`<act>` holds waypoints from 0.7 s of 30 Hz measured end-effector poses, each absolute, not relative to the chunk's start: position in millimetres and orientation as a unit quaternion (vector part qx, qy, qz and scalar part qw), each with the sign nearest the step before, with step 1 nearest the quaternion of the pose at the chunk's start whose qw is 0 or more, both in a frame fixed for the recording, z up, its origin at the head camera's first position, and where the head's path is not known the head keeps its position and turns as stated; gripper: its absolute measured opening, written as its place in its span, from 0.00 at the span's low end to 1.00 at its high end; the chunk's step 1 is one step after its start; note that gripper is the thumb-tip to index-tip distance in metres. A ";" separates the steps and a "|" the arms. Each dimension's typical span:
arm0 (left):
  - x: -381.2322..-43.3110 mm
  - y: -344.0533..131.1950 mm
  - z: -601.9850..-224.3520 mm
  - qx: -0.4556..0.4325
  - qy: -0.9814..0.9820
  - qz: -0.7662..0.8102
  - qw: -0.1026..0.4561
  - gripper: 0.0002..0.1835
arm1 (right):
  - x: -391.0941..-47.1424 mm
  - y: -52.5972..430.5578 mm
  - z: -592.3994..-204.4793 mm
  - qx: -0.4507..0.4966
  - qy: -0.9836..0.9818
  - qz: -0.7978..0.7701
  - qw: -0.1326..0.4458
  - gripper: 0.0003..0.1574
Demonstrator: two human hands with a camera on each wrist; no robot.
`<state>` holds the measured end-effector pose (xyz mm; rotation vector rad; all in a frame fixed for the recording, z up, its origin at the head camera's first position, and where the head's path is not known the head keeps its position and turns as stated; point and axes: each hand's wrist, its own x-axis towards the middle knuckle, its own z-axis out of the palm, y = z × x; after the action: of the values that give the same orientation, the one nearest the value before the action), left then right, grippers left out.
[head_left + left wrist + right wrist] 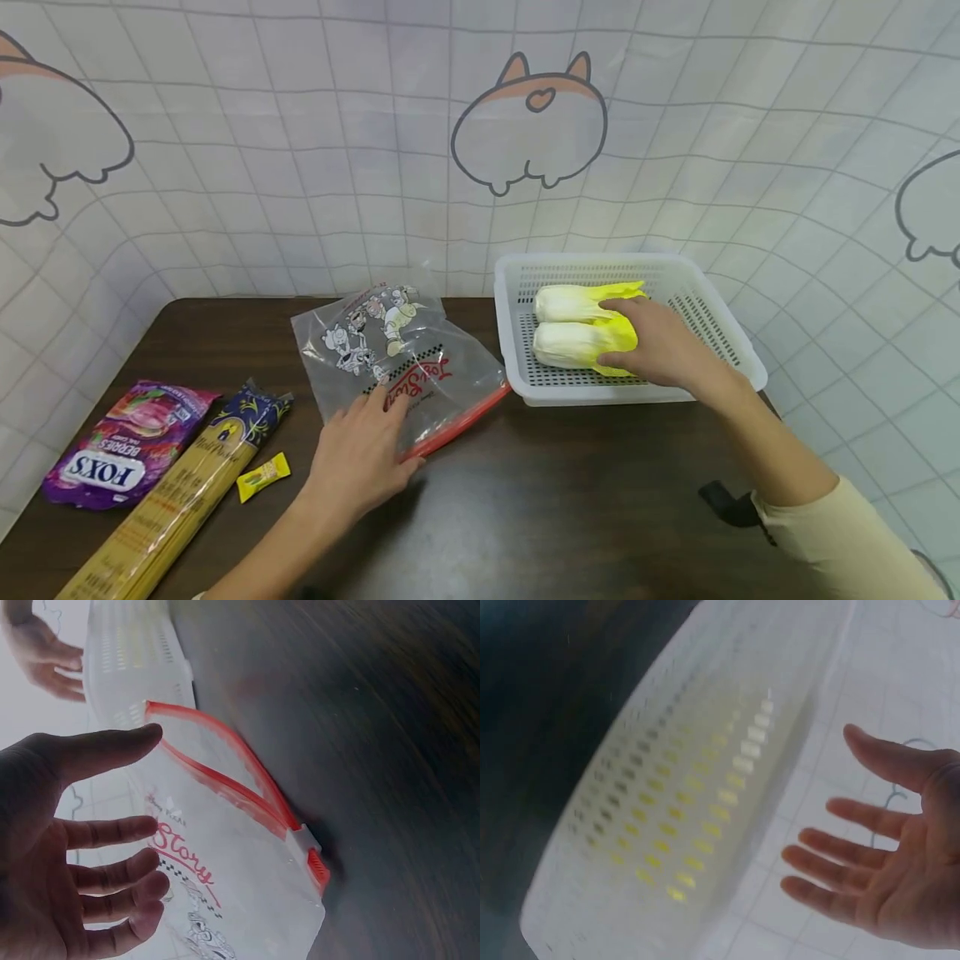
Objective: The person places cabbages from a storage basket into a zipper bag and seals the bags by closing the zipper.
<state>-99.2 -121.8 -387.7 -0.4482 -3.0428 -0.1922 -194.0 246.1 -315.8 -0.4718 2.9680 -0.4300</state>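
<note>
A clear zip bag [465,367] with a red slider edge and printed cartoon figures lies on the table, its mouth partly parted in the left wrist view. Over its lower left part hovers my left hand [363,450], thumb apart and fingers loosely bent, holding nothing. Two baby napa cabbages [564,344], white with yellow leaf tips, lie side by side in a white slotted basket [525,392]. My right hand [663,346] is above the basket, its fingers overlapping the leaf tips in the head view. In the right wrist view its fingers are spread and empty, above the basket's rim.
At the left lie a purple Fox's Berries candy bag [131,442], a long pack of spaghetti [172,500] and a small yellow wrapped packet [263,477]. Behind the dark table [525,500] hangs a white checked curtain [375,167] with cartoon drawings.
</note>
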 end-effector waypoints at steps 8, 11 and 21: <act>-101.1 -123.7 -396.8 -0.166 -0.984 -0.055 0.043 0.40 | -226.4 246.6 -309.7 -0.191 0.972 -0.099 0.099 0.42; -101.6 -125.8 -400.3 -0.169 -0.983 -0.049 0.048 0.40 | -236.0 246.0 -312.6 -0.218 0.965 -0.080 0.119 0.41; -102.7 -130.1 -411.0 -0.168 -0.984 -0.039 0.031 0.38 | -255.0 241.8 -325.9 -0.233 0.954 -0.043 0.182 0.43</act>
<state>-102.7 -130.1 -411.0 -0.5177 -3.0325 -0.1206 -255.0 241.8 -325.9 -0.6563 2.6941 -0.1218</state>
